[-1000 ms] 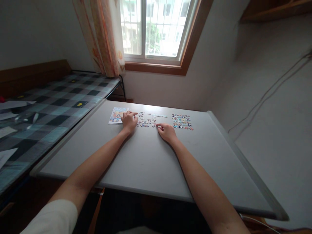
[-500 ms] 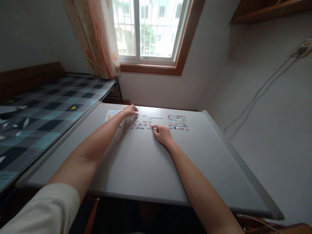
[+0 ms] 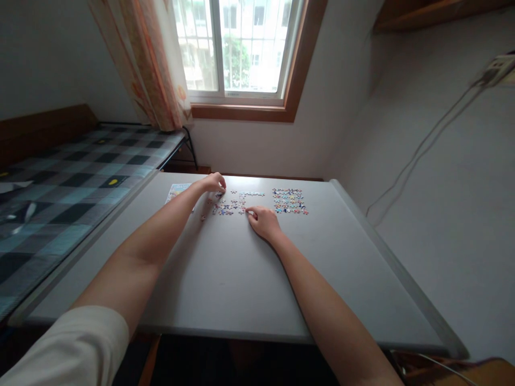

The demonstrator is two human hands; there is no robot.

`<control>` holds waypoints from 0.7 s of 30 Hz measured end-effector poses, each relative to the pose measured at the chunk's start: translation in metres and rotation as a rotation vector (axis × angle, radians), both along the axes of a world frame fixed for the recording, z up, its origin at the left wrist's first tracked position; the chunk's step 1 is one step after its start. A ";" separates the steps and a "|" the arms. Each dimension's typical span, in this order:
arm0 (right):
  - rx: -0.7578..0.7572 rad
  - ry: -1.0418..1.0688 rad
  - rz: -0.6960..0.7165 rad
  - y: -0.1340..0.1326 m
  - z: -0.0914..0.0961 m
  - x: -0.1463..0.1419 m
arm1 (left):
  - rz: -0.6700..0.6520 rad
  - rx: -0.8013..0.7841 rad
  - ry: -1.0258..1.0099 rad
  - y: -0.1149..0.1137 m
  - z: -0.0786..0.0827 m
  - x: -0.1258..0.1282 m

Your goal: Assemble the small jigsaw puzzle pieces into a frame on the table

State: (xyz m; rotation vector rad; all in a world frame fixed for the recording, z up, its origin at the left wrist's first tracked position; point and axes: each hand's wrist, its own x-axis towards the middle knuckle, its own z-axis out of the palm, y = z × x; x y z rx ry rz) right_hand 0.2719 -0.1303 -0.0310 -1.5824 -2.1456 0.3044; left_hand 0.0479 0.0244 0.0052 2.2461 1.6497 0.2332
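Note:
Small jigsaw puzzle pieces (image 3: 228, 208) lie loose on the grey table, left of centre. My left hand (image 3: 214, 183) is over their far left side, its fingers curled down and pressed together; whatever is between the fingertips is too small to make out. A joined, corner-shaped strip of puzzle pieces (image 3: 252, 193) lies right of the loose ones. At the near end of that strip, my right hand (image 3: 263, 221) rests on the table, thumb and index finger closed at a puzzle piece (image 3: 242, 210). A picture sheet (image 3: 177, 191) lies partly hidden behind my left forearm.
Several rows of puzzle pieces (image 3: 288, 201) are laid out to the right of my right hand. The table (image 3: 225, 279) has a raised right edge. A bed with a checked cover (image 3: 132, 155) stands to the left; a window (image 3: 241, 53) is ahead.
The view has turned slightly to the right, so everything sits a bit further left. My left fingertips have come down slightly toward the pieces. My right hand stays at the strip's near end.

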 end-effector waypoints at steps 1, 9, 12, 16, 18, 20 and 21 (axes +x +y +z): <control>-0.002 -0.002 -0.001 0.000 0.000 0.000 | 0.008 0.001 0.010 0.000 0.000 0.001; -0.001 0.002 0.004 -0.001 0.002 0.000 | 0.045 0.107 -0.074 -0.012 0.006 0.008; 0.004 0.038 -0.007 0.000 0.000 0.000 | 0.082 0.219 -0.370 -0.029 0.009 0.015; 0.041 0.198 -0.065 0.006 -0.005 0.001 | 0.133 0.196 -0.875 -0.070 -0.002 0.031; 0.059 0.298 -0.076 0.009 -0.008 0.001 | 0.153 0.086 -1.012 -0.093 -0.013 0.039; 0.085 0.392 -0.048 0.012 -0.010 0.001 | 0.182 -0.002 -1.128 -0.111 -0.025 0.047; 0.096 0.435 -0.028 0.013 -0.010 0.001 | 0.184 -0.045 -1.147 -0.117 -0.030 0.051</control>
